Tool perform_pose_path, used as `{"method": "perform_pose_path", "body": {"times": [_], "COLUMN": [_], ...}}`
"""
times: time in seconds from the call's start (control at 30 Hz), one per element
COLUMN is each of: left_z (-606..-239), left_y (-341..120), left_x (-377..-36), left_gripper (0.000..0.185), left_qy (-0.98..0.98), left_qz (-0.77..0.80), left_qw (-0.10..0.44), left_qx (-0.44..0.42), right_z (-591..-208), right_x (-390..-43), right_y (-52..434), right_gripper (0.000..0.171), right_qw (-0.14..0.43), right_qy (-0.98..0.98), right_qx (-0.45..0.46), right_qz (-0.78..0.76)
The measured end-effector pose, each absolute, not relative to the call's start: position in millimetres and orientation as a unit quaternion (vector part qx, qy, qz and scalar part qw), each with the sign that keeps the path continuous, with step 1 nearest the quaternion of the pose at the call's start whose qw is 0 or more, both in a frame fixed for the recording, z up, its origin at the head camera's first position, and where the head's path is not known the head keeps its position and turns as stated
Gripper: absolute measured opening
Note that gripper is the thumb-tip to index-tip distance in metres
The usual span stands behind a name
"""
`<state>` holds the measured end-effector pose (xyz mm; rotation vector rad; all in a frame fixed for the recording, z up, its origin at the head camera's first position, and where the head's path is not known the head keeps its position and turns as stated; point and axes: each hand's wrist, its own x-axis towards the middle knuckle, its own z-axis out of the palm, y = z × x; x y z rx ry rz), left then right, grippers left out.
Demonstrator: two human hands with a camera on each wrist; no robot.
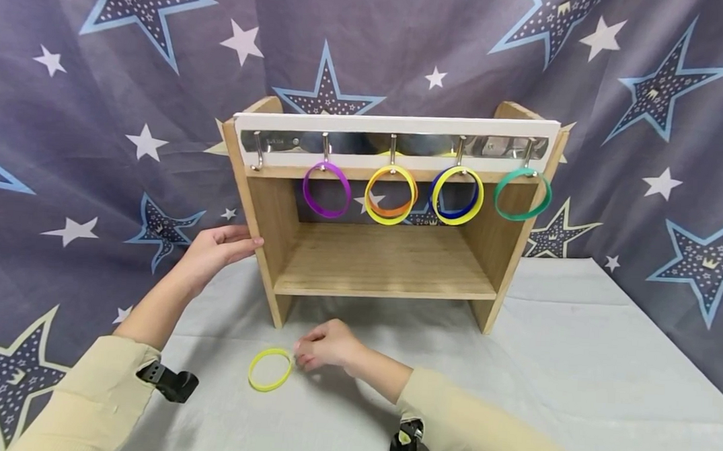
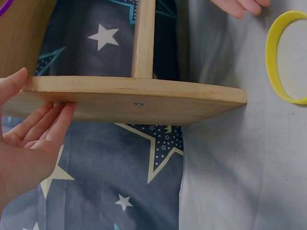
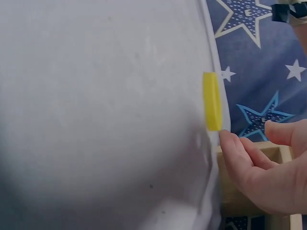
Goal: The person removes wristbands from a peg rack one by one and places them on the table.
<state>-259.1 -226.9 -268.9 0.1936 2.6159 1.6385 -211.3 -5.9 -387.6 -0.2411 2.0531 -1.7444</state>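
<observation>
My left hand (image 1: 217, 253) grips the left side panel (image 2: 139, 98) of a wooden rack (image 1: 390, 260), thumb at the front edge and fingers against the outer face. On the grey cloth in front of the rack lies a yellow ring (image 1: 270, 369), like a silicone wristband. Beside its right edge is my right hand (image 1: 328, 345), fingers loosely bent. In the right wrist view the fingertips (image 3: 226, 139) are close to the ring (image 3: 212, 101), with the thumb held apart; whether they touch it I cannot tell.
Several metal hooks line the rack's white top bar (image 1: 396, 125). From them hang a purple ring (image 1: 305, 189), yellow ring (image 1: 369, 209) with an orange one (image 1: 412, 207), another yellow ring (image 1: 455, 221) with a blue one, and a green ring (image 1: 547, 200). A star-patterned curtain (image 1: 404, 72) hangs behind.
</observation>
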Motion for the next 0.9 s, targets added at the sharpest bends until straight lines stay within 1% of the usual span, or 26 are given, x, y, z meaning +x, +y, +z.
{"method": "perform_pose_path", "body": {"times": [0.17, 0.33, 0.63, 0.9], "left_z": [-269, -268, -271, -265], "left_y": [-227, -226, -227, -226], "left_x": [-258, -256, -255, -255], "left_gripper": [0.064, 0.062, 0.062, 0.063], "left_qy": [0.850, 0.841, 0.833, 0.843], "left_qz": [0.523, 0.537, 0.549, 0.533], "left_qw": [0.022, 0.021, 0.031, 0.030], "left_qx": [0.063, 0.068, 0.067, 0.062], "right_z": [-377, -366, -350, -327], "right_x": [-214, -219, -221, -219], "right_y": [2, 8, 17, 21], "right_gripper": [0.029, 0.028, 0.026, 0.026], "right_qw": [0.215, 0.199, 0.137, 0.087], "right_qy": [0.739, 0.730, 0.765, 0.731], "right_qx": [-0.087, -0.098, -0.126, -0.151], "right_qz": [-0.632, -0.647, -0.616, -0.660]}}
